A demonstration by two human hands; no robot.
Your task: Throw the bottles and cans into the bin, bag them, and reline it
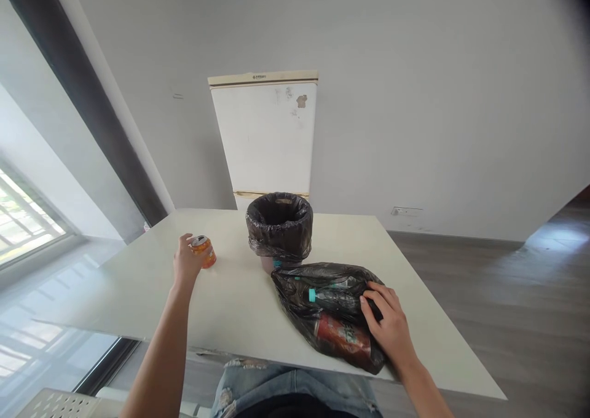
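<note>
Presently, a can (205, 253) is gripped by the left hand (187, 262) toward the far-left corner of the bench (230, 310), while the bag (321, 307) at the front edge, under the spread right hand (389, 321), could be tipped off by a push.

At left of centre, the left hand (185, 264) grasps an orange can (209, 255) from its near side. At lower right, the right hand (389, 324) rests on a black bag (295, 307) lying on the pale bench (235, 323); a teal-capped bottle (338, 297) and a red item (343, 335) show through it. Mid-frame stands a bin (302, 236) lined in black. A white fridge (267, 135) fills upper centre, a bright window (23, 221) the left edge.
</note>
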